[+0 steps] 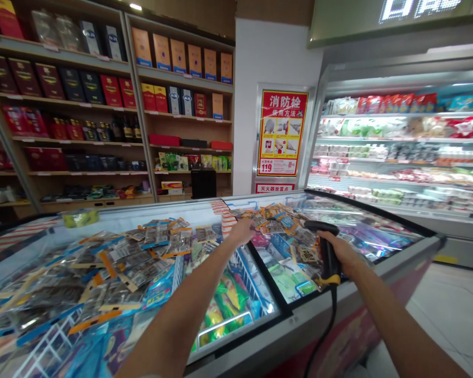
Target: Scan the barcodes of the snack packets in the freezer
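The right hand [345, 254] grips a corded barcode scanner [326, 251] by its handle, head aimed over the chest freezer's [402, 260] far right section. The left hand [242, 231] reaches onto snack packets [274, 220] there, fingers curled, apparently steadying one for scanning.

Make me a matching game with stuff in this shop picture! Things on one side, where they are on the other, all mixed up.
Things:
1. barcode scanner
2. red fire notice
3. boxed bottles
4. hanging snack packs

Places:
A. on the white wall between the shelves and the open cooler
B. lying on the glass lid of the chest freezer
C. in the right hand
D. on the wooden shelves at the back left

Pairs: 1-C, 2-A, 3-D, 4-B

The left hand reaches out over the packs on the freezer.
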The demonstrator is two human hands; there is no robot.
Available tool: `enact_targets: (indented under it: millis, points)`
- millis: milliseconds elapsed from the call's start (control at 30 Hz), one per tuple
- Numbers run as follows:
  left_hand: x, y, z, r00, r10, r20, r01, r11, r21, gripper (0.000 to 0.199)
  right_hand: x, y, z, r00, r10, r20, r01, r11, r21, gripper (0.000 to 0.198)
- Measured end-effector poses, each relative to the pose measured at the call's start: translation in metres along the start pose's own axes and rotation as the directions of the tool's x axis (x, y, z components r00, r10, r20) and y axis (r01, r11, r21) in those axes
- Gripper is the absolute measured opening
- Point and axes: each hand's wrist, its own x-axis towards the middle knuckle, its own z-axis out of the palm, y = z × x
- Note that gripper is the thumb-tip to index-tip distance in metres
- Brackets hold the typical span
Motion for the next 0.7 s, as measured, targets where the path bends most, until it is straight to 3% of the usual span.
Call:
enact_targets:
  millis: [33,167,400,500,700]
  points:
    - [-0.001,0.013,0.018,0.995,0.05,0.083,-0.052,0.998,0.018,0.028,-0.001,0.001,-0.006,1.0,0.005,-0.017,-0.005,1.0,0.002,0.021]
    - [-0.011,0.055,0.077,0.98,0.136,0.146,-0.137,0.991,-0.001,0.045,-0.005,0.005,-0.029,0.998,0.027,-0.057,-0.026,0.999,0.02,0.021]
    - [-0.039,0.103,0.131,0.884,0.421,0.203,-0.438,0.898,0.047,0.075,-0.004,0.013,-0.056,0.994,0.046,-0.1,-0.04,0.997,0.063,0.02]
    - [-0.04,0.108,0.137,0.859,0.423,0.288,-0.473,0.871,0.132,0.074,-0.004,0.013,-0.06,0.994,0.046,-0.104,-0.038,0.996,0.078,0.02]
    - [-0.012,0.063,0.103,0.921,0.238,0.308,-0.322,0.91,0.26,0.065,-0.006,0.015,-0.05,0.997,0.016,-0.074,-0.012,0.999,0.052,0.02]
